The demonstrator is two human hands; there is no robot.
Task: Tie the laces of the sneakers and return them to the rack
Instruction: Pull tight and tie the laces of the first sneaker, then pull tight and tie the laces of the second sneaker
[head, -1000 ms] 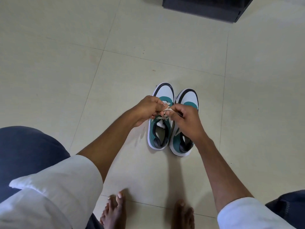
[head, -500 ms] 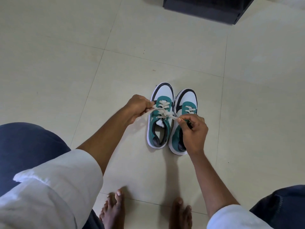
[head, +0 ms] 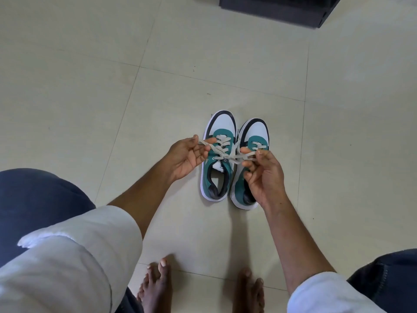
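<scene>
Head view: two teal-white sneakers [head: 234,159] side by side, touching, mid tiled floor [head: 90,86], toes toward dark rack [head: 277,10] at far edge. Left hand [head: 187,154] half curled, pinching left sneaker's lace [head: 225,154] end; right hand [head: 264,172] pinching other end. Lace stretched across the tongue. Bare feet [head: 155,288] at near edge.

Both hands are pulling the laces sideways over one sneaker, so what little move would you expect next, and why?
Probably folding one end into a loop. The left hand and right hand each pinch a lace end, drawn apart from a crossing over the left sneaker, and no bow shows yet.
</scene>
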